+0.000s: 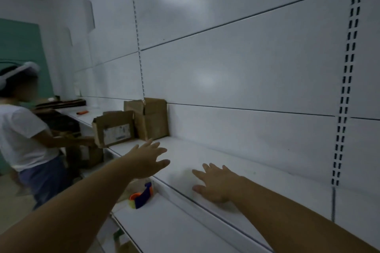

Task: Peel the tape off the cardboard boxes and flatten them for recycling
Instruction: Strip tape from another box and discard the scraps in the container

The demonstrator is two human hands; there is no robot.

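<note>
Two brown cardboard boxes stand on a white shelf [236,162] against the wall panels. The taller box [151,118] is at the back; a lower box with a white label [114,127] leans in front of it, to its left. My left hand [147,159] is stretched out above the shelf with fingers spread, just short of the boxes and holding nothing. My right hand [214,183] hovers or rests flat over the shelf farther right, fingers straight, also holding nothing.
A blue and orange tape dispenser [141,196] lies on the lower shelf [174,228] below my left hand. Another person in a white shirt [22,135] stands at the left, handling a box. More boxes sit under the shelf beside that person.
</note>
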